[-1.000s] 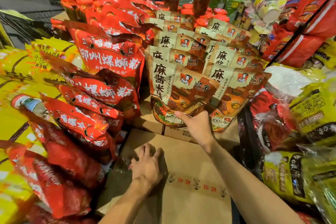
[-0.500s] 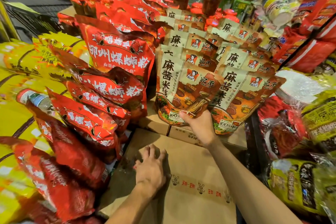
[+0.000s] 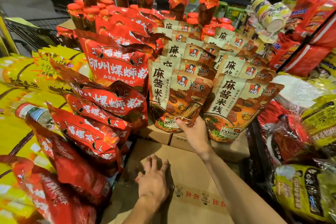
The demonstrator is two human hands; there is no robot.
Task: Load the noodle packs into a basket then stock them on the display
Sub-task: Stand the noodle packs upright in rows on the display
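Down at the front, a closed carton point(image 3: 190, 178) lies flat, and the left hand point(image 3: 154, 183) rests on its lid, palm down, fingers spread and nearly straight, holding nothing. Just past it the right hand point(image 3: 195, 132) reaches up from the carton and grips the bottom edge of the front beige pack point(image 3: 174, 94), thumb across the printed face and the other fingers hidden behind it. That pack stands upright at the head of the left beige row, its base over smaller boxes point(image 3: 156, 133) stacked beyond the carton. Beside it, to the right, a second beige pack point(image 3: 238, 107) stands upright at the head of its own row, and more of the same packs point(image 3: 203, 51) line up behind both, each one peeking over the next. To the left, red packs point(image 3: 101, 107) lean and slump over one another, with a tall one point(image 3: 116, 67) upright further back, touching the beige row's side. A plastic bottle point(image 3: 34, 114) lies half buried among them, against yellow bags point(image 3: 18, 82) piled at the far left. On the right, yellow-green packs point(image 3: 305, 191) and wrapped red bundles point(image 3: 287, 136) crowd a dark rack. Furthest back, jars with red cloth caps point(image 3: 177, 5) stand in rows behind the packs.
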